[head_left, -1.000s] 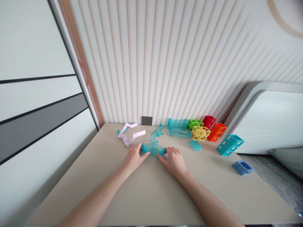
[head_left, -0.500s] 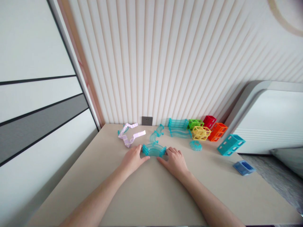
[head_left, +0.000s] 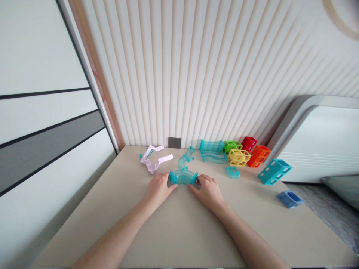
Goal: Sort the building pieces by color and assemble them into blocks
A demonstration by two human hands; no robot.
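Note:
A clear teal curved track piece point(head_left: 183, 176) lies on the beige table point(head_left: 174, 224), arched away from me. My left hand point(head_left: 157, 189) grips its left end with thumb and fingers pinched on it. My right hand point(head_left: 208, 190) holds the right end the same way. Just behind it lies a second teal curved track piece point(head_left: 185, 158), apart from the held one.
A pale lilac zigzag piece point(head_left: 153, 159) lies at the back left. Straight teal track sections point(head_left: 213, 151), a small teal disc point(head_left: 232, 172), and green, yellow, red, orange and teal open-frame blocks point(head_left: 246, 155) stand at the back right. A blue block point(head_left: 289, 198) sits near the right edge.
Both hands have turned the curved piece so it arches away from me and slid it slightly toward the wall. Other pieces have not moved.

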